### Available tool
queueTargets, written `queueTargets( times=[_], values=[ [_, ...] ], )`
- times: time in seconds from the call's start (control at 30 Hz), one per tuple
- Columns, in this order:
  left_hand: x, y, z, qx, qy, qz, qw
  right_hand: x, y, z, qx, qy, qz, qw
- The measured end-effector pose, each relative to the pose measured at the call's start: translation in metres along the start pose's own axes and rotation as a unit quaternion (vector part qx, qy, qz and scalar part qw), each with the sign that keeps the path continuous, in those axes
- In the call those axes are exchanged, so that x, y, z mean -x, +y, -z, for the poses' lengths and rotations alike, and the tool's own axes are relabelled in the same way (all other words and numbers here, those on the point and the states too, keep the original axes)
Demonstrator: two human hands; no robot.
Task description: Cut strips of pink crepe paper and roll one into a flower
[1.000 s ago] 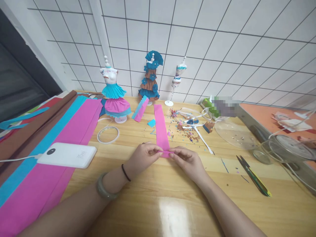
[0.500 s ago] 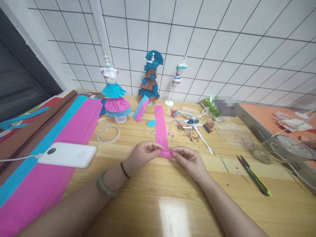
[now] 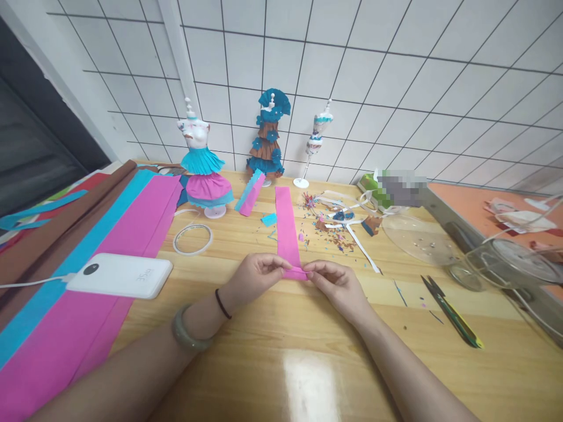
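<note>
A long pink crepe paper strip (image 3: 287,228) lies on the wooden table, running away from me. My left hand (image 3: 264,272) pinches the left edge of its near end between thumb and fingers. On the opposite edge, my right hand (image 3: 331,281) pinches the same end. A small crosswise fold shows between the fingertips. Beyond the strip stand three small dress forms: one in a blue and pink paper skirt (image 3: 206,176), one in a blue and brown ruffled dress (image 3: 269,140), and a mostly bare one (image 3: 323,126).
Large pink crepe sheets (image 3: 83,328) lie at the left with a white power bank (image 3: 121,275) on top. A tape roll (image 3: 192,251) sits nearby. Paper scraps (image 3: 338,234) spread right of the strip. Thread snips (image 3: 453,313) and a clear jar (image 3: 470,275) are at the right.
Both hands stay almost in place, still pinching the pink strip's near end. The fold between the fingers looks slightly more raised.
</note>
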State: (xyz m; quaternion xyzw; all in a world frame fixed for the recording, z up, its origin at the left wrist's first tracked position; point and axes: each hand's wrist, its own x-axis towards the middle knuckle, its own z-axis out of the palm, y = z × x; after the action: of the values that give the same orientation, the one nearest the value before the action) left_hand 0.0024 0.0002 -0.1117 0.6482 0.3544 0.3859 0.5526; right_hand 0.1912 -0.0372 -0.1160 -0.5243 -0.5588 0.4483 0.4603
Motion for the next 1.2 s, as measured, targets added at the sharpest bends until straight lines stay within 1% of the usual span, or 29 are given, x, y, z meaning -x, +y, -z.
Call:
queueTargets(
  times=[0.27, 0.37, 0.5, 0.6, 0.67, 0.73, 0.83, 0.9, 1.0, 1.07, 1.13, 1.2],
  values=[
    [0.0, -0.002, 0.0, -0.019, 0.009, -0.011, 1.0, -0.001, -0.001, 0.0, 0.014, -0.002, -0.018, 1.0],
    [0.001, -0.003, 0.001, -0.024, 0.002, -0.019, 1.0, -0.001, -0.002, 0.002, 0.021, -0.005, -0.02, 1.0],
    [0.002, 0.002, 0.003, -0.032, -0.01, -0.016, 0.999, 0.001, -0.005, 0.003, 0.02, -0.019, -0.018, 0.999],
    [0.002, 0.003, 0.001, -0.032, -0.008, 0.002, 0.999, 0.002, -0.006, 0.0, 0.025, -0.024, 0.0, 0.999],
    [0.002, 0.002, -0.001, -0.043, 0.005, 0.011, 0.999, 0.003, -0.004, -0.003, 0.037, -0.018, 0.024, 0.999],
    [0.001, 0.0, -0.002, -0.056, 0.022, 0.005, 0.998, 0.003, -0.001, -0.006, 0.058, -0.013, 0.054, 0.997],
    [0.002, 0.0, -0.004, -0.094, 0.042, -0.038, 0.994, 0.004, 0.001, -0.009, 0.085, 0.005, 0.09, 0.992],
    [0.003, 0.002, -0.004, -0.146, 0.049, -0.075, 0.985, 0.005, -0.001, -0.01, 0.079, 0.009, 0.098, 0.992],
    [0.005, 0.004, -0.005, -0.234, 0.057, -0.147, 0.959, 0.006, -0.004, -0.011, 0.046, -0.008, 0.092, 0.995],
    [0.006, 0.003, -0.005, -0.265, 0.06, -0.192, 0.943, 0.007, -0.004, -0.012, 0.039, -0.009, 0.093, 0.995],
    [0.006, 0.003, -0.006, -0.271, 0.057, -0.207, 0.938, 0.007, -0.004, -0.012, 0.053, -0.002, 0.104, 0.993],
    [0.006, 0.002, -0.005, -0.268, 0.048, -0.202, 0.941, 0.007, -0.003, -0.012, 0.071, 0.003, 0.117, 0.991]
  ],
)
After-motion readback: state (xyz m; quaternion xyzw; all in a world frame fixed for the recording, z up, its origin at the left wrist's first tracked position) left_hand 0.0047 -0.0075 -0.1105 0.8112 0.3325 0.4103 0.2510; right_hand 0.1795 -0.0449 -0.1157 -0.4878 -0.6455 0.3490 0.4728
